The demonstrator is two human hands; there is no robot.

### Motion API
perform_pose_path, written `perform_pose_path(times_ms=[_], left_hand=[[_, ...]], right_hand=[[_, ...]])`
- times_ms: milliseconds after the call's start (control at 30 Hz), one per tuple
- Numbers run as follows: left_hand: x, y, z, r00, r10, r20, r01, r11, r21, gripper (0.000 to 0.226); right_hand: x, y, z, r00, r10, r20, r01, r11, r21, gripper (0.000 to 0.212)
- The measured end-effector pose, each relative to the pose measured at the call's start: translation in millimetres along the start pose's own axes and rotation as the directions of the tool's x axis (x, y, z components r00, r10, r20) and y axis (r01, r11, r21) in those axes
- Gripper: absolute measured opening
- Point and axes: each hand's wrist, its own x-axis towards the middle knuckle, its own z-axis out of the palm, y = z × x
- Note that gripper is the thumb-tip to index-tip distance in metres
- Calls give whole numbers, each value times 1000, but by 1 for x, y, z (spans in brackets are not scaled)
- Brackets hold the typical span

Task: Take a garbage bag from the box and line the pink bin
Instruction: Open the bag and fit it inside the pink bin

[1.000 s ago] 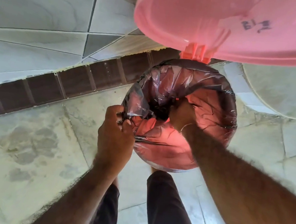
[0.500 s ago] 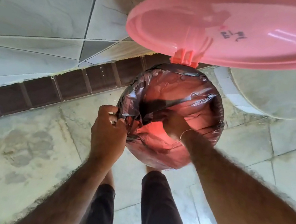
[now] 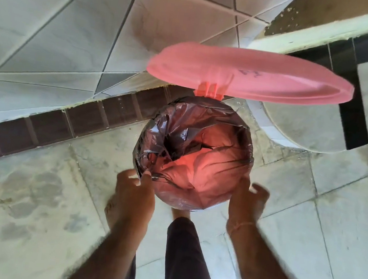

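Observation:
The pink bin stands on the tiled floor with its round lid raised on a hinge at the far side. A thin dark translucent garbage bag lies inside the bin and is folded over its rim all round. My left hand is at the near left of the rim, thumb and fingers pinching the bag's edge. Outside the near right of the rim is my right hand, with spread fingers touching the bag-covered side. The box is not in view.
A tiled wall with a brown skirting strip runs behind and to the left of the bin. A white curved fixture stands at the back right. My dark trouser leg and a bare foot are just in front of the bin.
My right hand has come out of the bag and now sits outside the bin's near right rim. The camera has pulled back and up. My left hand stays at the rim.

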Motion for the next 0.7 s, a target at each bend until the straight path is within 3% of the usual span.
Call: perform_pose_path(times_ms=[33, 100, 167, 200, 267, 300, 333, 367, 433, 467, 533, 567, 633, 667, 700], left_hand=[[-5, -3, 3, 996, -66, 53, 66, 998, -3, 45], [-10, -4, 8, 960, -168, 225, 217, 952, -215, 55], [-12, -2, 7, 895, -206, 396, 382, 812, -441, 45], [-10, -1, 3, 880, -191, 434, 404, 783, -473, 42], [-1, -6, -3, 884, -142, 445, 362, 811, -460, 41], [4, -9, -5, 899, -140, 414, 330, 838, -434, 42], [9, -12, -7, 916, -145, 374, 304, 859, -413, 43], [13, -13, -8, 929, -142, 343, 282, 872, -400, 44], [16, -13, -8, 938, -131, 322, 259, 880, -397, 40], [16, -13, -8, 935, -129, 330, 261, 880, -396, 38], [12, -11, -6, 929, -116, 352, 257, 887, -384, 34], [10, -10, -7, 928, -99, 358, 244, 889, -387, 34], [8, -6, -10, 928, -68, 368, 217, 898, -382, 31], [9, -7, -11, 927, -55, 372, 204, 905, -374, 29], [11, -9, -13, 927, -45, 372, 185, 919, -349, 27]], right_hand=[[-7, 12, 1, 979, 173, 107, -188, 970, 156, 43], [-18, 25, 2, 824, 384, 416, -515, 813, 270, 53], [-17, 35, 0, 736, 394, 551, -617, 724, 308, 67], [-16, 31, -1, 743, 394, 541, -606, 740, 292, 72], [-8, 24, 1, 874, 327, 359, -414, 888, 200, 72], [1, 18, 2, 972, 189, 142, -197, 979, 44, 65], [8, 9, 1, 996, -81, -36, 75, 985, -153, 54], [10, -5, 3, 923, -380, -50, 352, 892, -282, 41], [4, -32, 18, 729, -631, 263, 684, 665, -300, 27], [1, -43, 35, 604, -614, 509, 793, 529, -303, 28], [-1, -51, 75, 336, -314, 888, 939, 189, -288, 38], [-4, -57, 93, 288, -176, 941, 958, 51, -283, 44], [-4, -76, 120, 303, -203, 931, 935, -128, -332, 50], [-1, -90, 129, 313, -243, 918, 926, -137, -352, 46], [3, -104, 134, 349, -235, 907, 925, -68, -373, 40]])
